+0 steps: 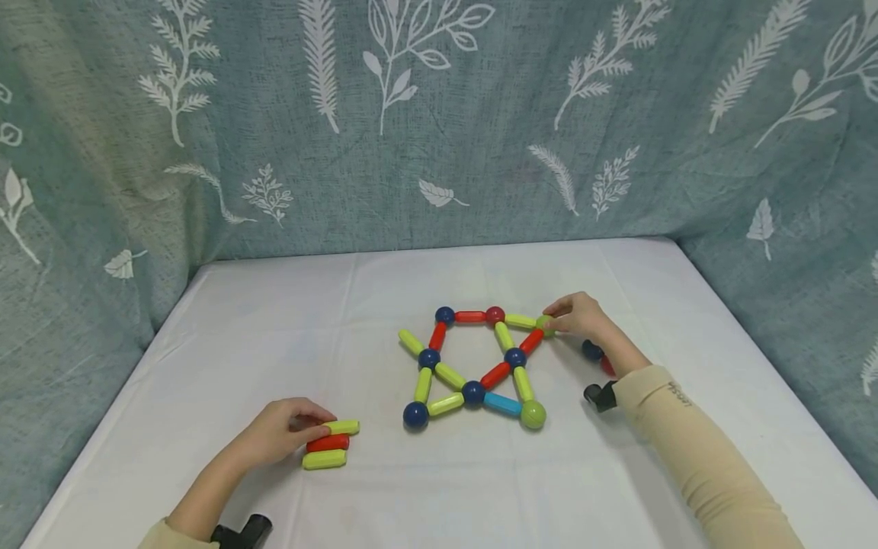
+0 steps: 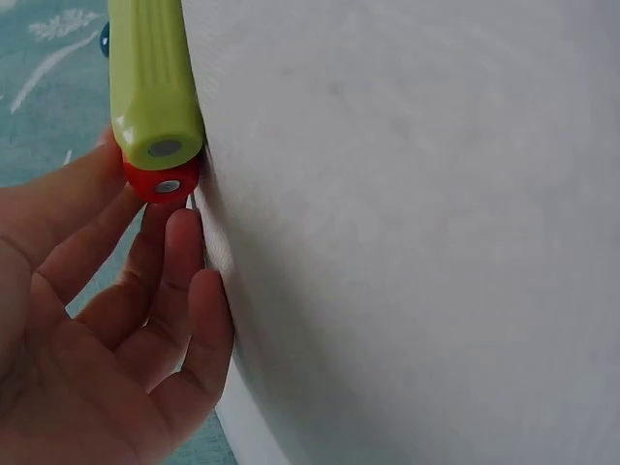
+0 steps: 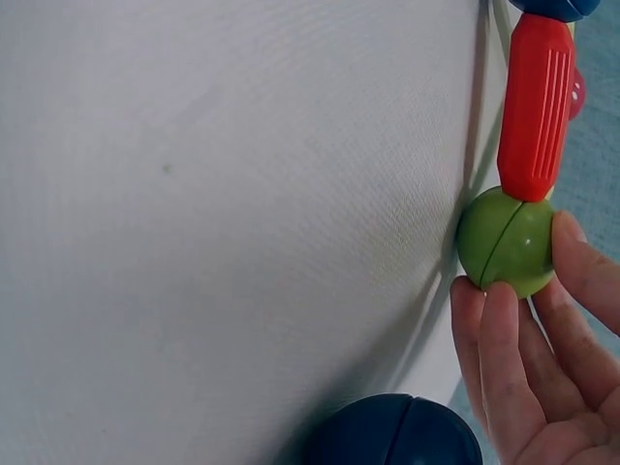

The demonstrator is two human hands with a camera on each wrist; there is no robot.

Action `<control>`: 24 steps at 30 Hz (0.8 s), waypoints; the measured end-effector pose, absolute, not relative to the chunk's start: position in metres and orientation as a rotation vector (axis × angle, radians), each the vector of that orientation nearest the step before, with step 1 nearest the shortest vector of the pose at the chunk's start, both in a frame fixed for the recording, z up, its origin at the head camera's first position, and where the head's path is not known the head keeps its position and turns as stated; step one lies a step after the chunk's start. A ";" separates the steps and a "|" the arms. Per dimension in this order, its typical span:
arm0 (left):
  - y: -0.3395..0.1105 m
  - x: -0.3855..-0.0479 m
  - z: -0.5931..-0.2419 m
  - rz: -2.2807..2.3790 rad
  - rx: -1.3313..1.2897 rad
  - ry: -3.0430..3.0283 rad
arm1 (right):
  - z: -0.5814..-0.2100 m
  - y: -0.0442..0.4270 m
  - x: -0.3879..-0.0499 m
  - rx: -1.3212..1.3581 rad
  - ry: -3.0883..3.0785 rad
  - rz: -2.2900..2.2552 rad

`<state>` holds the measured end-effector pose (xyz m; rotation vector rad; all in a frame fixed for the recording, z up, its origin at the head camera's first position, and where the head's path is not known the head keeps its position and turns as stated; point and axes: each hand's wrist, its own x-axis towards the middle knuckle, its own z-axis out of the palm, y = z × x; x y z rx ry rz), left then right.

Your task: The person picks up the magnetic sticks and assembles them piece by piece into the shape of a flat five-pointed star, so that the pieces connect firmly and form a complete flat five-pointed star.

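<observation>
At the lower left my left hand (image 1: 283, 431) pinches the far yellow-green magnetic rod (image 1: 345, 427) between thumb and index finger. Beside it lie a red rod (image 1: 328, 443) and a nearer yellow-green rod (image 1: 325, 459). In the left wrist view the near rod (image 2: 155, 77) and the red rod's end (image 2: 163, 184) hide the pinched one. My right hand (image 1: 579, 316) grips a green ball (image 3: 506, 242) at the right corner of a flat ball-and-rod frame. A red rod (image 3: 535, 107) and a yellow-green rod (image 1: 521, 321) meet that ball.
The frame's other joints include a red ball (image 1: 495, 315) and several blue balls (image 1: 473, 393); a green ball (image 1: 533, 415) sits at its near right corner. Under my right wrist are a loose blue ball (image 1: 591, 350) and a red piece (image 1: 607, 366). A patterned curtain (image 1: 439, 137) hangs behind the table.
</observation>
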<state>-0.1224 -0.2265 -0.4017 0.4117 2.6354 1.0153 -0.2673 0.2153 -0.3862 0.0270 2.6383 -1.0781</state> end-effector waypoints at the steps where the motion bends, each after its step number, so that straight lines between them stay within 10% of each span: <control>1: -0.226 -0.124 -0.401 1.006 0.409 2.638 | -0.386 0.215 -0.267 0.027 2.640 -1.077; 24: -0.134 -0.262 -0.380 0.938 0.258 2.822 | -0.386 0.216 -0.269 0.039 2.611 -1.084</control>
